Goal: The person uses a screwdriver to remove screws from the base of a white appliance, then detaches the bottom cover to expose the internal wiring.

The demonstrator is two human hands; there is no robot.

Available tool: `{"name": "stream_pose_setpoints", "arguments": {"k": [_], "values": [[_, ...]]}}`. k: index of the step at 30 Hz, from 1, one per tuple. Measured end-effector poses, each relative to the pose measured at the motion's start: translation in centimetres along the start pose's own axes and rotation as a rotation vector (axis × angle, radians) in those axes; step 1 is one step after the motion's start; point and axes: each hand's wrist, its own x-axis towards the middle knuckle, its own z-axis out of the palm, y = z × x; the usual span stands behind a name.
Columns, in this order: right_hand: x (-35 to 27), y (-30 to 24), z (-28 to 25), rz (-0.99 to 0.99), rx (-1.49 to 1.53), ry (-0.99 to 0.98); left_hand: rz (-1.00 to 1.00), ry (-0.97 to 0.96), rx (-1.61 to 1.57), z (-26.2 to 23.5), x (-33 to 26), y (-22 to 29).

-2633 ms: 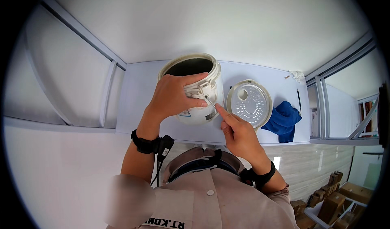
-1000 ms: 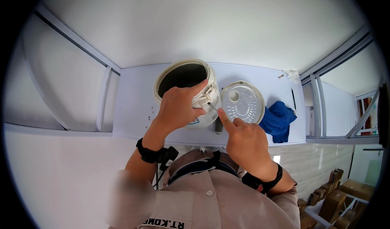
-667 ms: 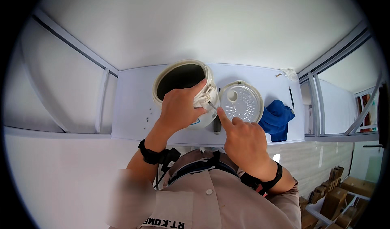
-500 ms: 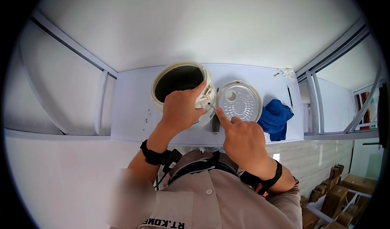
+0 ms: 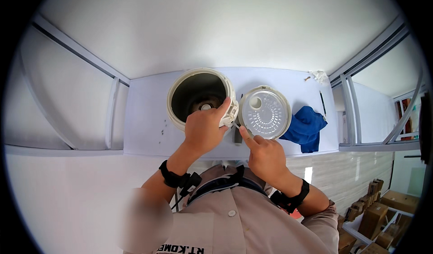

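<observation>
Beige buttoned shirt (image 5: 234, 222), black wristbands (one per wrist) (image 5: 173, 178), dark neck strap (image 5: 225, 186).

One cooker body (image 5: 198, 96), round, cream rim, dark inside, toward the back edge of the white counter (image 5: 144, 118); one inner lid (image 5: 265, 112), round, silvery, perforated, flat on the counter just right of the body; one blue cloth (image 5: 306, 127) near the right edge; one crumpled white scrap (image 5: 320, 76) at the back right corner; one thin dark stick-like item (image 5: 323, 103) along the right edge, kind unclear; two hands, the left hand (image 5: 205, 130) and the right hand (image 5: 266, 157); two dark wristbands (image 5: 173, 178), one per wrist; several brown boxes (image 5: 374, 209) on the floor, count uncertain.
</observation>
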Motion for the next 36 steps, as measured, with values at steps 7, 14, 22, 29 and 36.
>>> {"name": "stream_pose_setpoints", "arguments": {"k": [7,14,22,29,36], "values": [[-0.6,-0.3,-0.2,-0.001,-0.008,-0.097,0.092,0.071,0.029,2.0,-1.7,-0.7],[-1.8,0.9,3.5,-0.055,0.000,0.014,0.061,0.066,0.063,2.5,-2.3,-0.6],[-1.8,0.9,3.5,-0.034,0.027,0.024,0.038,0.038,0.060,1.8,-2.4,-0.3],[-1.5,0.6,2.7,-0.006,0.086,0.006,0.042,0.025,0.068,1.2,-2.7,-0.2],[-1.2,1.4,1.6,0.160,0.340,-0.166,0.016,0.034,0.034,1.0,-2.7,-0.6]]}}
